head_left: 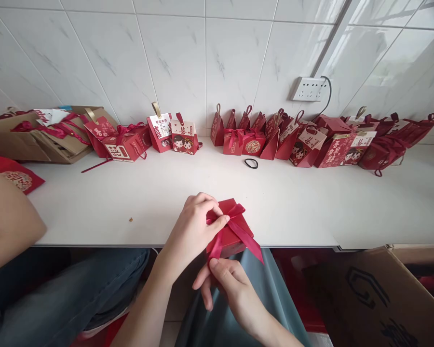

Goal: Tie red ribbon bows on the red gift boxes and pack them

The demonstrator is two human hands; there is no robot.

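A small red gift box (239, 226) sits at the table's front edge, with a dark pink ribbon (246, 240) tied in a bow on its top. My left hand (195, 224) reaches over the box and pinches the bow near its knot, its thumb lying by the knot. Lower down, my right hand (231, 286) grips a ribbon tail between thumb and forefinger, just off the box's front face. The other fingers of that hand are loosely curled. Another ribbon tail hangs free over the box's right side.
Several red gift boxes (255, 142) line the wall on the white table (296, 207). A black hair tie (250, 164) lies before them. An opened carton (47, 144) is at left; a large cardboard box (358, 289) stands at lower right. Another person's arm (10, 217) rests at left.
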